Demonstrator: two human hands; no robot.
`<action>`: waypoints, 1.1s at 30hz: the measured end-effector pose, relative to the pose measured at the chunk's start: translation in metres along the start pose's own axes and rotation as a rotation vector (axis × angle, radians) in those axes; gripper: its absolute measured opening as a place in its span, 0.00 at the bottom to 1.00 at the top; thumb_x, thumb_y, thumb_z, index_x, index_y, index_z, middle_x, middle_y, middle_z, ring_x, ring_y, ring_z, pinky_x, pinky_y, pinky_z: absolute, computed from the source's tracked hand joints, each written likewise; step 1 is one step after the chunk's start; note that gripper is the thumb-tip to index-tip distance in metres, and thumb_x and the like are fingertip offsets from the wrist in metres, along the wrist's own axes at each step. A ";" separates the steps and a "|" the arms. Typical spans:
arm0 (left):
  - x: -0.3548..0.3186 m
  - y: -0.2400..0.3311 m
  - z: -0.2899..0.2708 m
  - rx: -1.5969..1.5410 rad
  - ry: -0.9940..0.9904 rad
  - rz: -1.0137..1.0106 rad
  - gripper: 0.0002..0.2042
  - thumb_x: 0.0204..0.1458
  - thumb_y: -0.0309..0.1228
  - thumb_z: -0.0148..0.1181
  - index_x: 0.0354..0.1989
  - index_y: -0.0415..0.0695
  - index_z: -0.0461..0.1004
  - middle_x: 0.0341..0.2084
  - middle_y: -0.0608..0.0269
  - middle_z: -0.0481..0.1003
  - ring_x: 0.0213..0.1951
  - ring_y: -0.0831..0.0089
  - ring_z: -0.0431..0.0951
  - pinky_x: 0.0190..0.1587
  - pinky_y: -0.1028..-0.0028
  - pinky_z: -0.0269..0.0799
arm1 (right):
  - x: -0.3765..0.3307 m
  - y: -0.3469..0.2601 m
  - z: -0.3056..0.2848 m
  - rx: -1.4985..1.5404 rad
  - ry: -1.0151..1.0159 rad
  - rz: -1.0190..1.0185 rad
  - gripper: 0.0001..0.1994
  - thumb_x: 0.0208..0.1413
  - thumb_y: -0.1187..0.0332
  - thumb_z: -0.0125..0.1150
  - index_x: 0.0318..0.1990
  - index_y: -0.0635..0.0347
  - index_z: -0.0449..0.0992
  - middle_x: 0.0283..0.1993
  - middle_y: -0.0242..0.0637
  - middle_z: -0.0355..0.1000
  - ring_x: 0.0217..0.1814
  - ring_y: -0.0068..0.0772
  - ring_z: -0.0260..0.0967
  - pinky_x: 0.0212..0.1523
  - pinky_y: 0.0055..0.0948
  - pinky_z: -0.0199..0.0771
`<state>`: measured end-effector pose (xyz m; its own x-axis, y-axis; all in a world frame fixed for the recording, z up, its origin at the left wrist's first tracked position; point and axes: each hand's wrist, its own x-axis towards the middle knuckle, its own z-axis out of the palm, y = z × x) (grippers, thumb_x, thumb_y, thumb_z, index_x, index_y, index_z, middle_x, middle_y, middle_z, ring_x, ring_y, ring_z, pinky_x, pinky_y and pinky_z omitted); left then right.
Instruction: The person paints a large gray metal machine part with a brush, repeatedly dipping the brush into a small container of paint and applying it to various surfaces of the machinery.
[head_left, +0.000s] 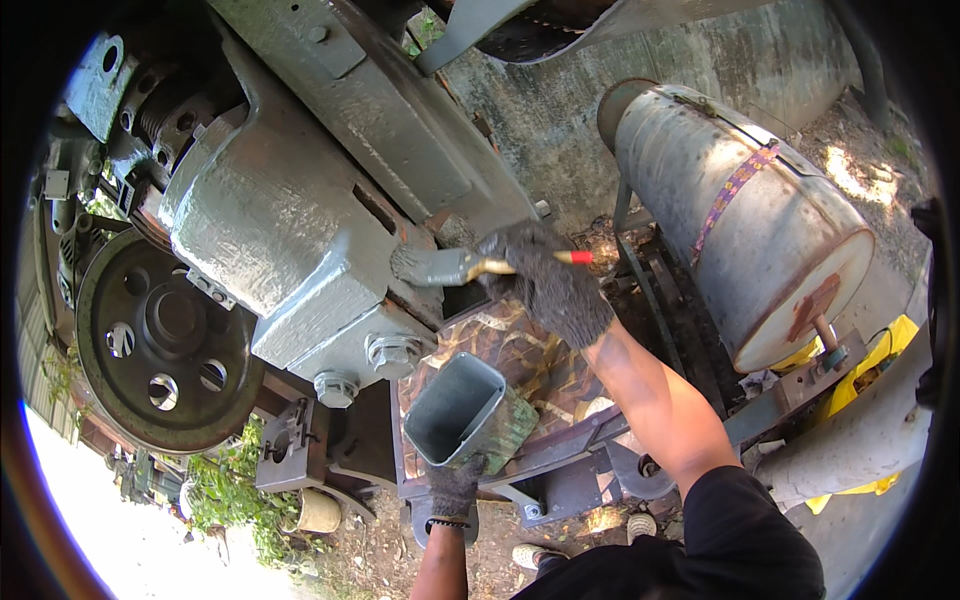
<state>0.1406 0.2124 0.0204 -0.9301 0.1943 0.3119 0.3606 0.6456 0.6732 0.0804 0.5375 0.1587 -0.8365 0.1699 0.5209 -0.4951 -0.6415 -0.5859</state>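
Observation:
A paintbrush [440,267] with a red-tipped handle is gripped in my gloved right hand [545,282]. Its grey-coated bristles touch the side of a large metal machine housing [270,215], which is covered in glossy grey paint. Below it, my gloved left hand [456,487] holds an open-topped rectangular container [490,415], tilted so that its grey-smeared inside shows. My left fingers are mostly hidden behind the container. Two big bolts [392,353] stick out of the housing's lower end, close to the container.
A dark spoked wheel [172,340] stands at the left. To the right lies a rusty metal drum [745,220] with a patterned strap. A camouflage-patterned surface [540,350] is beneath my right arm. A concrete wall [560,110] rises behind. Plants [240,490] grow at lower left.

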 end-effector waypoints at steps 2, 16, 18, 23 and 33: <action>-0.001 0.002 -0.001 -0.058 0.008 0.044 0.34 0.45 0.29 0.73 0.63 0.37 0.67 0.53 0.53 0.75 0.55 0.59 0.75 0.60 0.60 0.71 | -0.015 -0.002 -0.003 -0.199 0.036 0.082 0.09 0.67 0.67 0.63 0.48 0.63 0.78 0.44 0.41 0.80 0.43 0.32 0.80 0.43 0.31 0.85; -0.006 0.008 0.005 -0.227 0.105 0.059 0.33 0.45 0.28 0.72 0.62 0.36 0.66 0.51 0.55 0.75 0.52 0.61 0.75 0.57 0.61 0.73 | -0.041 0.026 -0.020 -0.774 0.025 -0.275 0.16 0.58 0.74 0.71 0.54 0.53 0.81 0.51 0.40 0.81 0.50 0.38 0.80 0.52 0.35 0.82; -0.005 0.006 0.005 -0.206 0.097 0.049 0.33 0.46 0.28 0.72 0.62 0.36 0.66 0.50 0.56 0.75 0.52 0.61 0.76 0.57 0.61 0.74 | -0.039 0.026 -0.021 -0.496 0.193 -0.167 0.12 0.61 0.72 0.68 0.52 0.56 0.80 0.50 0.40 0.80 0.51 0.38 0.80 0.51 0.33 0.84; -0.005 0.005 0.004 -0.215 0.097 0.053 0.31 0.46 0.29 0.73 0.59 0.36 0.68 0.49 0.56 0.76 0.51 0.62 0.76 0.56 0.62 0.74 | -0.031 0.039 -0.008 0.334 0.018 -0.030 0.08 0.69 0.70 0.61 0.49 0.63 0.79 0.49 0.42 0.79 0.52 0.39 0.80 0.50 0.36 0.87; -0.003 0.012 0.004 -0.213 0.105 -0.018 0.31 0.45 0.29 0.73 0.59 0.36 0.68 0.49 0.56 0.77 0.51 0.62 0.76 0.57 0.61 0.74 | -0.015 0.031 -0.032 -0.142 0.053 -0.270 0.11 0.70 0.67 0.59 0.54 0.59 0.78 0.55 0.38 0.78 0.55 0.36 0.78 0.56 0.36 0.84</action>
<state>0.1477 0.2226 0.0246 -0.9281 0.0985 0.3590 0.3608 0.4759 0.8021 0.0699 0.5390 0.1132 -0.6794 0.3614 0.6386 -0.7260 -0.4573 -0.5136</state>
